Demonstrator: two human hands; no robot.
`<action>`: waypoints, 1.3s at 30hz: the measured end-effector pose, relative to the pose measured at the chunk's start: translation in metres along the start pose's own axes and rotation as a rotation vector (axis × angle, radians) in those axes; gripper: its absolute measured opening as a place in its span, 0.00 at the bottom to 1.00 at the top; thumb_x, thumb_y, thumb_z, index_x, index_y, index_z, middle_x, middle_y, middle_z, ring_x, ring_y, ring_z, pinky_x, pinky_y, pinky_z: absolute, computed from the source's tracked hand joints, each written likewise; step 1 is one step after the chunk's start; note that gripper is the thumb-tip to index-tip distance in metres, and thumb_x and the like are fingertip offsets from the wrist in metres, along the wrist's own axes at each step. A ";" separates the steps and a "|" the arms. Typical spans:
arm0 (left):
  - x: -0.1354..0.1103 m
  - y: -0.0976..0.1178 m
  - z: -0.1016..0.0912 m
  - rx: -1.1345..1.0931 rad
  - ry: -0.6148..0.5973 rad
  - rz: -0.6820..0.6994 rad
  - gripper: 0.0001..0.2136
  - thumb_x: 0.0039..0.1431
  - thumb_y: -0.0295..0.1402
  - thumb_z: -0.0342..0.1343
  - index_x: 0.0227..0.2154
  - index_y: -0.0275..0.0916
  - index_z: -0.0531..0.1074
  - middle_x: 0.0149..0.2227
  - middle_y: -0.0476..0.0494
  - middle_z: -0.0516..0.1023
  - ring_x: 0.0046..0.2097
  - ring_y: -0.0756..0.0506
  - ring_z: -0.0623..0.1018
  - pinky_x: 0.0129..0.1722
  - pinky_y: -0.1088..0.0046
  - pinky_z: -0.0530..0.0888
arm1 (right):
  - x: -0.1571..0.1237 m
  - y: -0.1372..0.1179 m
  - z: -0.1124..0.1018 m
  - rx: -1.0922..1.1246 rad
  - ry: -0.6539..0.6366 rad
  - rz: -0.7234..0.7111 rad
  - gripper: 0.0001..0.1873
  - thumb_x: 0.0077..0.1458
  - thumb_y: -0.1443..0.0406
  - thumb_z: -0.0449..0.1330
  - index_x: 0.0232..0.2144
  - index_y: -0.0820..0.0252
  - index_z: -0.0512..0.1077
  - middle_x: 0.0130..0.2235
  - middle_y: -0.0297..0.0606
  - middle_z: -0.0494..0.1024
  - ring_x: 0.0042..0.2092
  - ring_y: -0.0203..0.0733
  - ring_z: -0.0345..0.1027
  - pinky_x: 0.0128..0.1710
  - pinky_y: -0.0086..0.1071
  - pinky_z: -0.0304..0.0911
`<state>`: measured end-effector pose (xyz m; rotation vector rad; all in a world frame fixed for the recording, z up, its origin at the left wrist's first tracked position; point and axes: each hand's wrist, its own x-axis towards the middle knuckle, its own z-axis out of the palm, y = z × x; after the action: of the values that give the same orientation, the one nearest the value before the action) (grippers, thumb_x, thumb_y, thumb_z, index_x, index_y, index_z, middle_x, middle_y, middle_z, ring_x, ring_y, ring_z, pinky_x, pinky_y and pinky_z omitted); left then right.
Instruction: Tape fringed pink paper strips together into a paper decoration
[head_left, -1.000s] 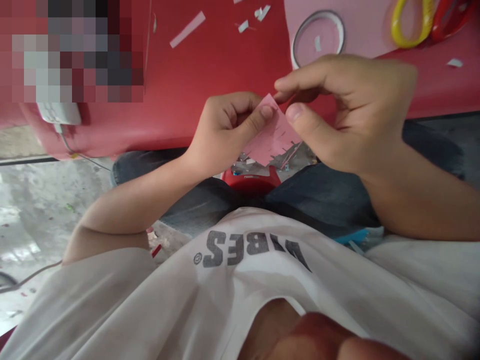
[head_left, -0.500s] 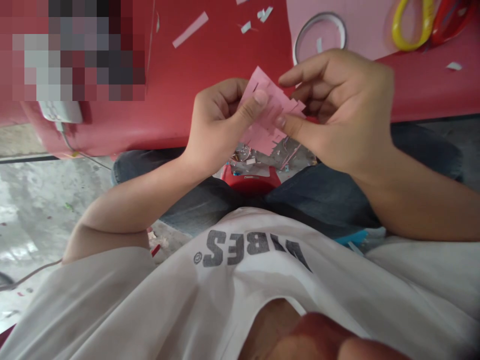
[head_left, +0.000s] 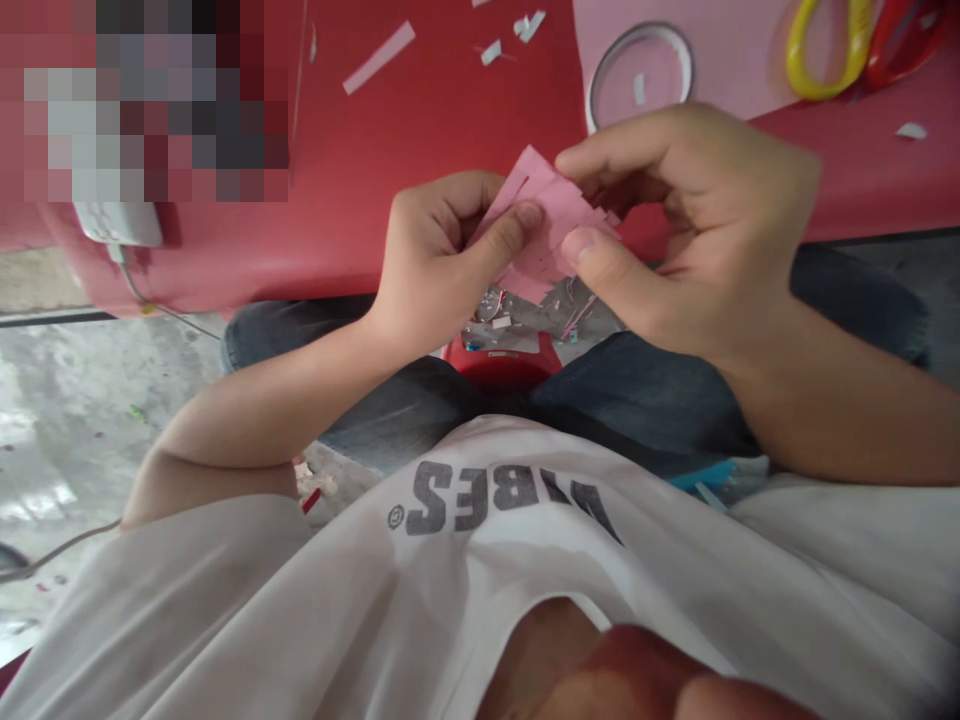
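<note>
"What's the biggest thing over there?"

"A long red counter [head_left: 420,150], with a pale pink paper sheet [head_left: 735,50] lying at its far right end."

"And the hands?"

"The right hand [head_left: 697,215] and the left hand [head_left: 439,265] are close together at the counter's near edge, above the lap. Below them, a round red tub of shiny scraps [head_left: 501,365] sits between the knees."

"Are they holding anything?"

"Both are pinched onto one small pink paper piece cut with slits [head_left: 551,215], thumbs on the near face and fingers behind it. The piece is off the counter, in the air between the two hands and over the tub."

"Anything smaller lying about?"

"A thin grey ring [head_left: 639,28] lies on the pink sheet. At the sheet's right there's a yellow scissor handle [head_left: 821,88] just beside a red scissor handle [head_left: 879,60]. A white paper strip [head_left: 379,58] lies on the bare red top."
</note>
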<state>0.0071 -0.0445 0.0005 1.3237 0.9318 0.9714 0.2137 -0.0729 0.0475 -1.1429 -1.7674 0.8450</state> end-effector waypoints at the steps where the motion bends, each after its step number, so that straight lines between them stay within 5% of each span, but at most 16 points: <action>1: -0.001 0.002 0.000 -0.008 -0.007 -0.009 0.15 0.64 0.50 0.66 0.32 0.43 0.80 0.28 0.48 0.74 0.28 0.50 0.68 0.27 0.68 0.65 | 0.000 0.000 -0.001 -0.011 -0.001 -0.007 0.16 0.59 0.68 0.65 0.50 0.49 0.78 0.43 0.31 0.82 0.41 0.38 0.74 0.45 0.35 0.72; 10: -0.001 0.012 0.000 0.023 0.001 -0.008 0.17 0.63 0.53 0.66 0.29 0.44 0.80 0.26 0.47 0.72 0.28 0.50 0.66 0.25 0.67 0.62 | -0.001 0.003 -0.004 -0.093 0.041 -0.016 0.19 0.59 0.65 0.66 0.52 0.48 0.77 0.44 0.33 0.82 0.45 0.42 0.77 0.46 0.38 0.74; 15: 0.000 0.009 -0.001 0.049 0.049 0.016 0.16 0.62 0.52 0.67 0.28 0.45 0.80 0.26 0.47 0.71 0.27 0.49 0.65 0.26 0.66 0.61 | -0.001 0.002 -0.008 -0.150 0.015 0.005 0.11 0.63 0.61 0.65 0.48 0.47 0.78 0.42 0.33 0.83 0.44 0.44 0.77 0.47 0.40 0.75; 24: 0.001 0.014 -0.002 0.036 0.016 0.051 0.17 0.64 0.49 0.66 0.30 0.40 0.82 0.26 0.46 0.72 0.26 0.51 0.66 0.23 0.69 0.61 | 0.001 0.003 -0.007 -0.120 0.043 0.002 0.03 0.64 0.62 0.65 0.40 0.53 0.77 0.38 0.35 0.82 0.39 0.40 0.75 0.40 0.38 0.71; 30: 0.002 0.013 -0.004 0.031 -0.030 0.047 0.15 0.65 0.47 0.66 0.32 0.40 0.83 0.26 0.47 0.74 0.26 0.52 0.69 0.25 0.72 0.67 | 0.000 0.006 -0.014 -0.193 -0.064 -0.066 0.04 0.66 0.62 0.64 0.42 0.52 0.76 0.40 0.30 0.81 0.41 0.39 0.75 0.46 0.37 0.73; 39: 0.007 0.010 -0.004 0.008 -0.053 0.084 0.15 0.62 0.47 0.69 0.32 0.40 0.82 0.26 0.47 0.76 0.25 0.52 0.69 0.24 0.73 0.67 | 0.002 0.011 -0.015 -0.273 -0.049 -0.120 0.05 0.66 0.60 0.62 0.42 0.51 0.77 0.39 0.28 0.81 0.42 0.37 0.76 0.47 0.39 0.74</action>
<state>0.0049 -0.0366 0.0099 1.3980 0.8467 0.9928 0.2304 -0.0660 0.0447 -1.1826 -2.0153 0.5771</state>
